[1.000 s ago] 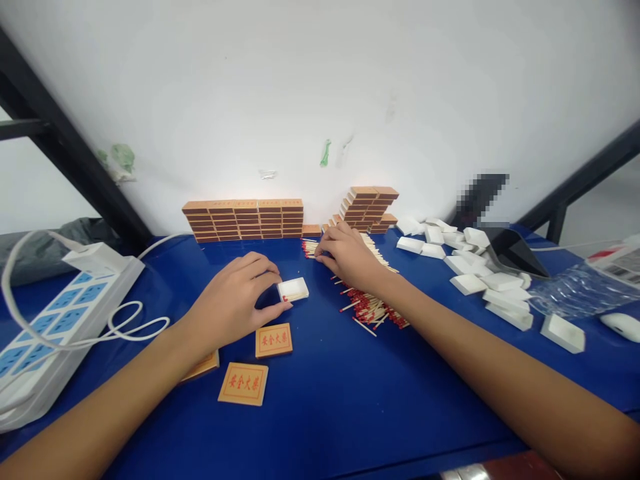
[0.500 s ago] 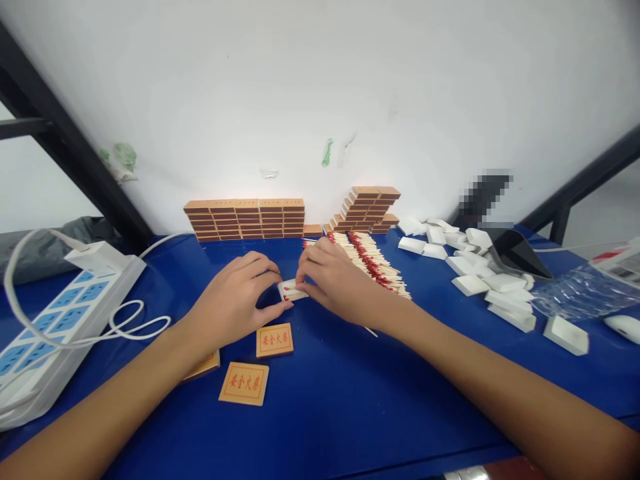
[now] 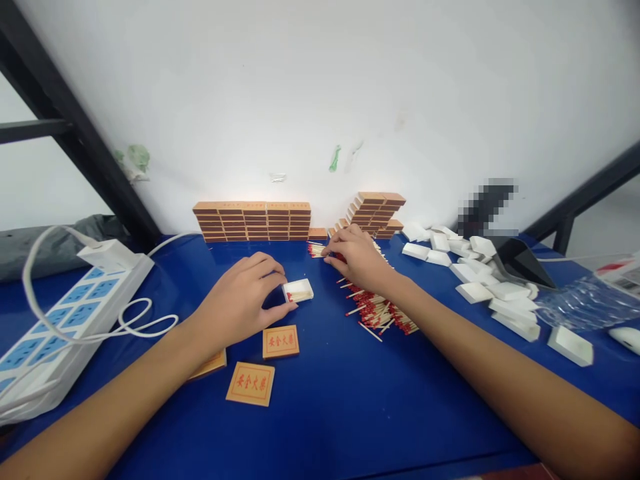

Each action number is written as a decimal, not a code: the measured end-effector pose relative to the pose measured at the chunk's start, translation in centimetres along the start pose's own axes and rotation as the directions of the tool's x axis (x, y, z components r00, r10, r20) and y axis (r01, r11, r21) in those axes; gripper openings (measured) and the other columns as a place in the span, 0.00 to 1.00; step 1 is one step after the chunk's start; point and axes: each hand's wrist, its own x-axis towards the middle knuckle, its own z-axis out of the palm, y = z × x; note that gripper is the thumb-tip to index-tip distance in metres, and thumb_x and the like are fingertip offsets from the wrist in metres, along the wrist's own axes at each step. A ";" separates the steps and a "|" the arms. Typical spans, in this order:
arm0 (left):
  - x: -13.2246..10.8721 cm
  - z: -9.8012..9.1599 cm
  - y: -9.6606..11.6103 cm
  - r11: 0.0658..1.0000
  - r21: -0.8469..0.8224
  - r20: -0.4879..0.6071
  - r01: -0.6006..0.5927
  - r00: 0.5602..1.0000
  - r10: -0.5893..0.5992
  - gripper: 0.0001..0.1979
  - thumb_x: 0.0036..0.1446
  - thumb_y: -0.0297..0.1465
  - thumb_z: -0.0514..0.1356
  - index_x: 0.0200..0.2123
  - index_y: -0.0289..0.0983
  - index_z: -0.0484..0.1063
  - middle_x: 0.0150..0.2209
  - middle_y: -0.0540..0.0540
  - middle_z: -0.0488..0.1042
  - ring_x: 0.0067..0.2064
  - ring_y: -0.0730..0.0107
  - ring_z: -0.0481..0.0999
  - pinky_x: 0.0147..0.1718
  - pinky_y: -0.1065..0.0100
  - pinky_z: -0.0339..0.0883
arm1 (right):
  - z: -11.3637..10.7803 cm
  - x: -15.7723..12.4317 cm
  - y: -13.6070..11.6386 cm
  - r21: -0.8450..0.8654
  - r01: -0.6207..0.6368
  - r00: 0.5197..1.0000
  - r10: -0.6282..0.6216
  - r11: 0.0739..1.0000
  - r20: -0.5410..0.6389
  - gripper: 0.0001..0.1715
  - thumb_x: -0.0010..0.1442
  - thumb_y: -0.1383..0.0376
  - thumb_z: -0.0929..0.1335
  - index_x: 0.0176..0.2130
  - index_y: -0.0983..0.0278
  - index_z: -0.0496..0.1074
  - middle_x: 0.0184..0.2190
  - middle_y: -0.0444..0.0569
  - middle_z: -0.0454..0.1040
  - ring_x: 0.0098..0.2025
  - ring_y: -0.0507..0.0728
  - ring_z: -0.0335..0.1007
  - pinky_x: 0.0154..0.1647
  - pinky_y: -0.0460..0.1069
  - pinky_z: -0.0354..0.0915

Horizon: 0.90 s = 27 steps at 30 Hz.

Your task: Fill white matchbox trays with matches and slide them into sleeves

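A small white matchbox tray (image 3: 306, 287) lies on the blue table with a few matches (image 3: 299, 296) along its near side. The thumb and fingers of my left hand (image 3: 245, 293) grip its left end. Further right, my right hand (image 3: 357, 257) reaches over the heap of red-tipped matches (image 3: 377, 310). Its fingertips are drawn together beside a small bunch of matches (image 3: 315, 249); what is between them is hidden. Two orange matchbox sleeves (image 3: 281, 341) with red characters lie flat near my left hand, and another box (image 3: 210, 365) is partly covered by my left forearm.
Stacked matchboxes (image 3: 253, 222) line the wall, with a stepped stack (image 3: 377, 210) to their right. Many white trays (image 3: 507, 291) are scattered at the right, near a dark device (image 3: 523, 263) and clear plastic wrap (image 3: 570, 293). A power strip (image 3: 75, 320) with cables occupies the left.
My right hand has left the tray and moved right and back to the matches. The left hand stays at the tray, whose inside now shows. The view has shifted slightly.
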 end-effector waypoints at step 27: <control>-0.1 0.0 -0.1 1.000 0.022 0.020 0.006 1.000 -0.006 0.13 0.66 0.40 0.68 0.43 0.35 0.79 0.46 0.41 0.80 0.51 0.54 0.76 0.50 0.53 0.74 | -1.6 -0.8 -4.4 0.039 0.176 0.981 -0.178 0.984 0.071 0.10 0.73 0.66 0.66 0.40 0.64 0.76 0.43 0.56 0.75 0.50 0.65 0.64 0.53 0.59 0.63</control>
